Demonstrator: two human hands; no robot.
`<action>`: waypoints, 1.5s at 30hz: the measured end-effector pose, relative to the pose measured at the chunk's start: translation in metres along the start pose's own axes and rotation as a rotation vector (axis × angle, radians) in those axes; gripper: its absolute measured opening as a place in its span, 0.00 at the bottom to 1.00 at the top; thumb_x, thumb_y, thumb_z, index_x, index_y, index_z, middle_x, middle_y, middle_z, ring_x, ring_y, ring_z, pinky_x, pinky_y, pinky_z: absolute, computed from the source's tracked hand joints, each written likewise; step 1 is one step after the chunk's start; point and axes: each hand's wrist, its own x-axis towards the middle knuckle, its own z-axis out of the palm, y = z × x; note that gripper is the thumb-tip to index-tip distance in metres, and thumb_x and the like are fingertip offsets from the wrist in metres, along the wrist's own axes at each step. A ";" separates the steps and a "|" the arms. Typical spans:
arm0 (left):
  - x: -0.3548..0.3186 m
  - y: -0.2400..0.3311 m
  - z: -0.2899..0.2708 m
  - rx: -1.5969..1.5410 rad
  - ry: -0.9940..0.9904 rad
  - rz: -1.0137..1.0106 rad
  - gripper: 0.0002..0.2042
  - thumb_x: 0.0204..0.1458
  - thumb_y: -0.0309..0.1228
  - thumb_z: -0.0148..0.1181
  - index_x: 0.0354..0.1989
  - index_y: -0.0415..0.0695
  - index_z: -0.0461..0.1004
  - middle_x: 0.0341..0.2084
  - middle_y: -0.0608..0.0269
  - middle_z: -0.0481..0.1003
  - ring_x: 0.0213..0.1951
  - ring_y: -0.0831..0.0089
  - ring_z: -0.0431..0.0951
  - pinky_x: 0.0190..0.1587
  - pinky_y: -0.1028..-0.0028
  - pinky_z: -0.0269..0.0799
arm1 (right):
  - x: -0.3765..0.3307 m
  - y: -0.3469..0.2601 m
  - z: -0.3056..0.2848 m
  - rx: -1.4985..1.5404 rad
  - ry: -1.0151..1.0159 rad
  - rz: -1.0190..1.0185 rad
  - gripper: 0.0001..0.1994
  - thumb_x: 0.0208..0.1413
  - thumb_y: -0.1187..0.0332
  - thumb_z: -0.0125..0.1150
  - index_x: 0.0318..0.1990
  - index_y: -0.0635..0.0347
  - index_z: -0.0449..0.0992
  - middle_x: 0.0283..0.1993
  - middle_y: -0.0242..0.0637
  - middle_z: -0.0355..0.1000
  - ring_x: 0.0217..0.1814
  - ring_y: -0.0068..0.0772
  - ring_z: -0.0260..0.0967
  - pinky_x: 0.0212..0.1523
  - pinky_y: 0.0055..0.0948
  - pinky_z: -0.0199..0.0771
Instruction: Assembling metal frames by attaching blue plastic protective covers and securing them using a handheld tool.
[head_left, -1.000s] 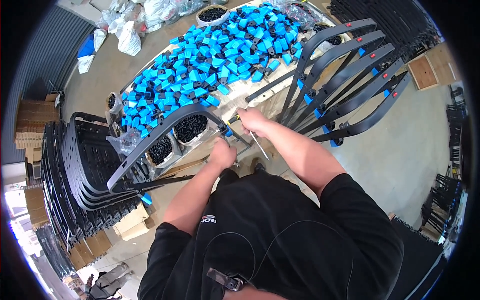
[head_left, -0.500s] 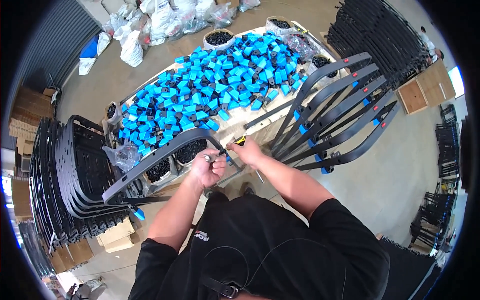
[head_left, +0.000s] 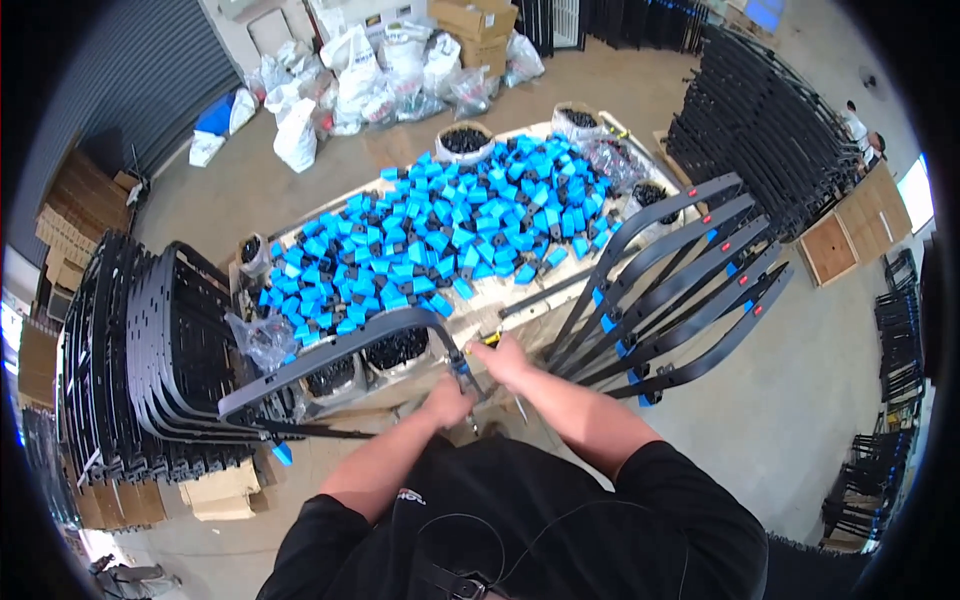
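Observation:
A black curved tubular frame (head_left: 330,362) lies across the near side of the table, its bent end coming down in front of me. At that end, beside a small blue part (head_left: 460,367), my left hand (head_left: 450,402) is closed; a slim metal piece (head_left: 474,424) shows just below it, and its fingers are partly hidden. My right hand (head_left: 502,362) is closed around a yellow-and-black tool (head_left: 490,340), just right of the frame's end. A thin metal shaft (head_left: 520,408) shows below my right wrist.
A big heap of blue-and-black plastic pieces (head_left: 440,230) covers the table (head_left: 520,310). Sacks of small black parts (head_left: 395,347) stand along its edges. More curved frames (head_left: 680,270) lean at the right; stacked frames (head_left: 150,340) stand left. White bags (head_left: 350,75) lie behind.
My left hand has moved down and right, below the frame's bent end, and turned over. My right hand stays near that end with the yellow-and-black tool. The view has tilted up.

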 end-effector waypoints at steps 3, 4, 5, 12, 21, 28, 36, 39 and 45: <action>-0.001 0.019 -0.023 -0.292 -0.352 -0.104 0.15 0.53 0.37 0.61 0.34 0.33 0.78 0.27 0.52 0.80 0.26 0.60 0.82 0.33 0.60 0.79 | -0.010 -0.021 -0.017 -0.004 -0.076 0.038 0.25 0.50 0.55 0.75 0.45 0.69 0.79 0.40 0.44 0.81 0.40 0.34 0.77 0.42 0.37 0.76; 0.001 0.027 -0.040 -0.621 -0.433 -0.270 0.11 0.55 0.33 0.59 0.36 0.36 0.75 0.22 0.65 0.75 0.23 0.70 0.78 0.28 0.67 0.75 | -0.009 -0.014 -0.018 -0.047 -0.050 0.021 0.26 0.50 0.54 0.75 0.45 0.69 0.79 0.40 0.44 0.80 0.39 0.34 0.77 0.41 0.38 0.76; 0.012 0.004 -0.045 -1.290 -0.610 -0.335 0.10 0.55 0.31 0.59 0.40 0.37 0.73 0.20 0.68 0.72 0.19 0.72 0.73 0.27 0.71 0.72 | -0.004 -0.004 -0.012 0.011 -0.082 -0.014 0.28 0.49 0.51 0.75 0.45 0.69 0.79 0.41 0.49 0.80 0.41 0.41 0.79 0.42 0.41 0.77; 0.018 -0.029 0.038 0.180 0.176 0.067 0.15 0.50 0.39 0.62 0.28 0.36 0.78 0.22 0.53 0.80 0.26 0.62 0.81 0.30 0.63 0.77 | -0.006 0.004 -0.003 -0.128 0.015 -0.033 0.37 0.44 0.45 0.76 0.50 0.73 0.74 0.41 0.52 0.79 0.39 0.43 0.79 0.40 0.40 0.78; -0.002 -0.008 0.016 -0.032 0.024 0.076 0.17 0.50 0.38 0.60 0.31 0.32 0.76 0.23 0.50 0.80 0.26 0.54 0.82 0.34 0.59 0.78 | -0.004 0.003 -0.004 -0.145 -0.022 -0.046 0.43 0.47 0.39 0.71 0.52 0.77 0.70 0.48 0.61 0.76 0.50 0.54 0.77 0.50 0.43 0.76; -0.009 0.014 0.002 -0.161 -0.016 -0.043 0.14 0.50 0.36 0.59 0.24 0.35 0.73 0.20 0.53 0.77 0.26 0.60 0.79 0.30 0.60 0.74 | -0.006 0.003 -0.011 -0.192 -0.039 -0.031 0.43 0.47 0.39 0.70 0.52 0.77 0.69 0.50 0.62 0.75 0.52 0.56 0.76 0.52 0.43 0.76; 0.010 -0.004 0.019 -0.064 0.088 -0.039 0.13 0.49 0.36 0.61 0.27 0.35 0.74 0.24 0.52 0.78 0.26 0.65 0.81 0.27 0.62 0.76 | -0.006 0.006 -0.009 -0.172 -0.027 -0.073 0.48 0.47 0.36 0.70 0.54 0.81 0.67 0.48 0.63 0.76 0.51 0.57 0.77 0.50 0.43 0.77; 0.022 -0.001 0.004 -0.368 -0.070 -0.184 0.13 0.49 0.35 0.60 0.29 0.34 0.76 0.24 0.52 0.78 0.25 0.65 0.81 0.27 0.61 0.75 | -0.003 0.013 -0.007 -0.208 -0.022 -0.105 0.47 0.48 0.36 0.70 0.53 0.81 0.67 0.48 0.63 0.76 0.50 0.58 0.77 0.50 0.43 0.77; 0.015 -0.020 0.056 0.077 0.541 0.131 0.17 0.49 0.40 0.59 0.22 0.37 0.72 0.22 0.41 0.78 0.25 0.44 0.82 0.31 0.54 0.78 | 0.000 0.013 -0.004 -0.168 -0.022 -0.113 0.45 0.48 0.37 0.69 0.52 0.81 0.68 0.48 0.66 0.75 0.52 0.60 0.76 0.51 0.45 0.76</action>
